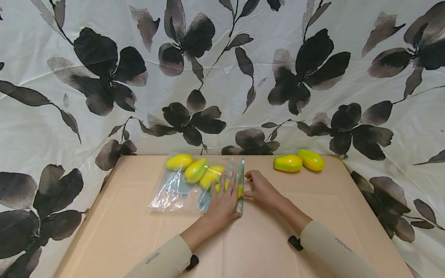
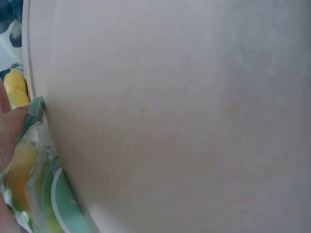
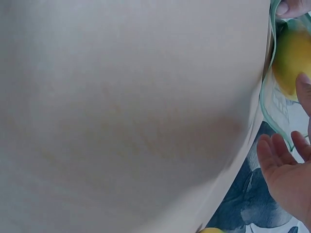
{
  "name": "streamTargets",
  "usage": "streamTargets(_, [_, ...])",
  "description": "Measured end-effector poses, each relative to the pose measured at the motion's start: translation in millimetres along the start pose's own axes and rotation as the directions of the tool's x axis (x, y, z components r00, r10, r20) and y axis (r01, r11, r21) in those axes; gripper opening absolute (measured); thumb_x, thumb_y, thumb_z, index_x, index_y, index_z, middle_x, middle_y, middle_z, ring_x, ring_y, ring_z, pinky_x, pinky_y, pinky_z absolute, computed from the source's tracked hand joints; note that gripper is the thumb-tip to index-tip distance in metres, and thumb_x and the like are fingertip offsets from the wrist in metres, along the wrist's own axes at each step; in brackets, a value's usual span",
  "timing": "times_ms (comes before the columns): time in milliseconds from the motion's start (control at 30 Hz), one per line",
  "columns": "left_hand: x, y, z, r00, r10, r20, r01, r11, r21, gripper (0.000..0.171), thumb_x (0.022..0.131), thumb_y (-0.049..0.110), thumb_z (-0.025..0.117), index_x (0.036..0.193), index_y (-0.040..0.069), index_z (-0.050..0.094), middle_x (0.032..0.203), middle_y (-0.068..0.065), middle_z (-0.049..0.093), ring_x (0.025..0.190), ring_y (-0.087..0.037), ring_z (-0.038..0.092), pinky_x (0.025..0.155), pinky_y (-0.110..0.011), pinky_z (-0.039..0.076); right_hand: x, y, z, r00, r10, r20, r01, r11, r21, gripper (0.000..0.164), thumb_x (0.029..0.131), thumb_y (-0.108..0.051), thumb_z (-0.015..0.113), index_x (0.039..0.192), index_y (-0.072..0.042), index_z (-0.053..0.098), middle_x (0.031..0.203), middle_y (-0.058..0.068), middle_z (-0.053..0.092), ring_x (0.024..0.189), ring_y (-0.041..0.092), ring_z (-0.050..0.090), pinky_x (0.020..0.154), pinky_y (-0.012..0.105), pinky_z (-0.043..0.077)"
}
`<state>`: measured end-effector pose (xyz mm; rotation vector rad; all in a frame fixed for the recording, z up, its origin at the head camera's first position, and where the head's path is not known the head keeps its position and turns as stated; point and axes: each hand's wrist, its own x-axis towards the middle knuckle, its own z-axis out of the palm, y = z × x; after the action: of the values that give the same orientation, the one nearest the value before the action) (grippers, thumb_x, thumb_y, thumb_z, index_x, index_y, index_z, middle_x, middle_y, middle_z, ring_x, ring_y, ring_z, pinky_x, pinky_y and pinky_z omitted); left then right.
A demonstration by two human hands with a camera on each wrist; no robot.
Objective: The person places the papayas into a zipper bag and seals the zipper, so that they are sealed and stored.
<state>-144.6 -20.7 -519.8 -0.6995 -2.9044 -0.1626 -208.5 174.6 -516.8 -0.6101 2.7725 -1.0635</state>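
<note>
A clear zip bag [image 1: 161, 202] with a teal edge lies on the table, holding several yellow-green mangoes [image 1: 196, 171]. My left hand [image 1: 224, 200] rests across the bag near its teal edge, fingers straight and spread over the rightmost mangoes. Just right of that edge is my right hand [image 1: 262, 189], its fingers loosely bent at the bag's mouth. The right wrist view shows the mouth parted, a mango [image 3: 290, 60] inside and nothing pinched by the right fingers. Partly cut off in the left wrist view, the left thumb [image 2: 14, 121] lies against the teal edge.
Two more mangoes, a left one [image 1: 287, 163] and a right one [image 1: 311, 160], sit side by side at the table's back right. A tan table [image 1: 114, 231] carries everything. Floral cloth [image 1: 243, 96] hangs behind its back edge and surrounds its sides.
</note>
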Motion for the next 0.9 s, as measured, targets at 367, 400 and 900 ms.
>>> streamTargets(367, [-1.6,-3.4,3.7,1.0,0.0,0.01,0.0,1.0,0.003,0.131,0.072,0.061,0.088,0.166,0.007,0.015,0.175,-0.011,-0.001,0.158,-0.046,0.011,0.113,-0.079,0.025,-3.8,4.6,-5.0,1.0,0.025,-0.006,-0.026,0.998,-0.059,0.077,0.081,-0.033,0.088,0.14,-0.001,0.049,0.137,0.016,0.056,0.126,0.031,0.057,0.11,0.049,0.048])
streamTargets(400, [-1.6,-3.9,4.1,1.0,-0.001,0.01,0.001,1.0,0.009,0.131,0.072,0.062,0.088,0.166,0.007,0.015,0.175,-0.011,-0.001,0.159,-0.046,0.011,0.113,-0.078,0.026,-4.3,6.1,-7.0,0.999,0.035,-0.005,-0.035,0.998,-0.054,0.077,0.082,-0.033,0.088,0.141,-0.002,0.048,0.139,0.016,0.056,0.127,0.032,0.056,0.111,0.049,0.047])
streamTargets(900, [-4.8,-5.0,4.0,1.0,0.003,-0.024,-0.003,1.0,-0.018,0.13,0.068,0.058,0.091,0.165,0.01,0.019,0.175,-0.013,0.007,0.158,-0.046,0.015,0.112,-0.078,0.029,-19.5,45.9,-74.7,0.991,0.1,-0.088,-0.103,0.994,-0.023,0.079,0.089,-0.022,0.083,0.153,-0.002,0.041,0.155,0.023,0.045,0.145,0.045,0.04,0.118,0.063,0.032])
